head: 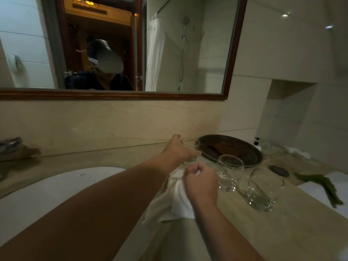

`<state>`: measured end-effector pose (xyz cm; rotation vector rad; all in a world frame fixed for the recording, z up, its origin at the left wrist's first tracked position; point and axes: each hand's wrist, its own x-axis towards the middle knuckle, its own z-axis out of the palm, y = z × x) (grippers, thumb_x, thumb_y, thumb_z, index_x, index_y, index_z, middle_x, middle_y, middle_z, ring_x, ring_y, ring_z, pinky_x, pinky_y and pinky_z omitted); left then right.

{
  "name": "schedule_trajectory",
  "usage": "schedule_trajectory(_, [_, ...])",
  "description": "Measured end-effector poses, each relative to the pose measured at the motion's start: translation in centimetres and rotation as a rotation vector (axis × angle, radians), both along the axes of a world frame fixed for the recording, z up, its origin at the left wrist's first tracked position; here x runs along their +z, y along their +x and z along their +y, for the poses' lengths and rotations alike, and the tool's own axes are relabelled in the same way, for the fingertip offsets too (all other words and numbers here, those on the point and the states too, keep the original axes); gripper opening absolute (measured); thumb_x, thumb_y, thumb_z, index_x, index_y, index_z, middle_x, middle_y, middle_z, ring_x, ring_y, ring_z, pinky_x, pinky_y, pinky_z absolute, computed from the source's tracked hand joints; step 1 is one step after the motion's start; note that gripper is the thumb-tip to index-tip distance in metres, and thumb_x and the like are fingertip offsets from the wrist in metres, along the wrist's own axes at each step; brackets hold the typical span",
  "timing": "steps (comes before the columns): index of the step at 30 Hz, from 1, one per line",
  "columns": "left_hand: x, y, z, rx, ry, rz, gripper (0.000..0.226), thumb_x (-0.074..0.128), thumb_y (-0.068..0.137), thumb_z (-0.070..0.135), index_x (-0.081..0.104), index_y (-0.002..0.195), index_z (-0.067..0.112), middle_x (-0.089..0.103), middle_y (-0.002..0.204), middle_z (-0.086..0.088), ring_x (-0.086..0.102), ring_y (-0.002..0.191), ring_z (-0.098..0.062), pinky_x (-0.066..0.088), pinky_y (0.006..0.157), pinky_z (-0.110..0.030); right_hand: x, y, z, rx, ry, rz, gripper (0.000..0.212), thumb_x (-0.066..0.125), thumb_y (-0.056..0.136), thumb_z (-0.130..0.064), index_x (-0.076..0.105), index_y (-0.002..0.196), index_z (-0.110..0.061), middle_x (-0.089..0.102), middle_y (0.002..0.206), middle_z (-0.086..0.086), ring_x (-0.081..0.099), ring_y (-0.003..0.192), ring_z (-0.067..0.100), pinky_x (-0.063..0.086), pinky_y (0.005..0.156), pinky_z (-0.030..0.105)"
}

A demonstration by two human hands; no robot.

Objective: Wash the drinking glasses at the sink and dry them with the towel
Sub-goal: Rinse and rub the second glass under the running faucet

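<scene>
Left hand [179,149] reaches to the tray's [250,159] left edge, grip curled round a drinking glass [194,146] standing on the desk [244,232] just beside the rim. We judge it is either picking the glass up for drying or setting it down; we cannot tell which. Right hand [202,180], nearer us than the tray, has its grip closed tight on the bunched white towel [177,196], kept ready close under that glass.

Two more glasses on the desk in front of the tray: middle glass [228,172] touching or overlapping the rim, near glass [263,189] further toward us. Both upright and look empty; we cannot tell about leftover drops. The tray holds a flat brown thing [226,149]. Sink [47,194] is well left of the tray, under the left forearm.
</scene>
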<state>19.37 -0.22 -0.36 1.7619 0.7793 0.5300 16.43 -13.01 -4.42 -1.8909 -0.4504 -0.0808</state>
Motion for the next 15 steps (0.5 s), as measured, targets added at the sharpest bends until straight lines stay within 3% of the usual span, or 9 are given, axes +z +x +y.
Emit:
schedule_trajectory(3, [-0.4, 0.3, -0.2, -0.034, 0.051, 0.078, 0.123, 0.099, 0.064, 0.028, 0.022, 0.158, 0.013, 0.049, 0.147, -0.012, 0.052, 0.133, -0.028, 0.045, 0.113, -0.038, -0.1, 0.1, -0.2, 0.004, 0.003, -0.016, 0.021, 0.057, 0.084, -0.017, 0.06, 0.064, -0.019, 0.059, 0.064, -0.004, 0.056, 0.064, 0.011, 0.04, 0.056, 0.028])
schedule_trajectory(6, [-1.2, 0.0, 0.0, 0.062, 0.106, 0.061, 0.084, 0.095, 0.068, 0.024, 0.048, 0.137, 0.016, 0.066, 0.112, -0.002, 0.062, 0.111, -0.02, 0.05, 0.106, -0.038, 0.0, -0.1, -0.5, -0.001, 0.009, -0.086, 0.029, 0.057, 0.088, -0.015, 0.052, 0.06, -0.011, 0.049, 0.056, 0.0, 0.045, 0.054, 0.006, 0.036, 0.051, 0.024])
schedule_trajectory(8, [-1.5, -0.7, 0.0, 0.113, 0.088, 0.011, 0.073, 0.097, 0.066, 0.024, 0.055, 0.126, 0.019, 0.062, 0.089, 0.006, 0.064, 0.099, -0.017, 0.053, 0.101, -0.039, 0.1, -0.2, -0.5, -0.012, 0.01, -0.114, 0.034, 0.057, 0.091, -0.017, 0.048, 0.059, -0.01, 0.044, 0.053, 0.001, 0.04, 0.05, 0.006, 0.033, 0.048, 0.021])
schedule_trajectory(12, [-1.4, -3.2, 0.2, 0.166, 0.128, -0.046, 0.08, 0.101, 0.057, 0.035, 0.058, 0.123, 0.026, 0.062, 0.093, 0.01, 0.065, 0.102, -0.018, 0.055, 0.097, -0.039, -0.2, 0.1, -0.4, 0.004, 0.035, -0.108, 0.033, 0.056, 0.092, -0.021, 0.052, 0.061, -0.009, 0.048, 0.057, 0.002, 0.045, 0.056, 0.016, 0.037, 0.053, 0.031])
schedule_trajectory(15, [-1.0, -5.2, 0.2, 0.154, 0.085, -0.128, 0.076, 0.1, 0.061, 0.022, 0.058, 0.124, 0.017, 0.061, 0.093, 0.007, 0.064, 0.096, -0.015, 0.057, 0.095, -0.036, -0.5, 0.2, -0.3, 0.031, 0.03, -0.107, 0.031, 0.058, 0.092, -0.021, 0.057, 0.064, -0.007, 0.053, 0.061, 0.007, 0.048, 0.06, 0.019, 0.039, 0.056, 0.032])
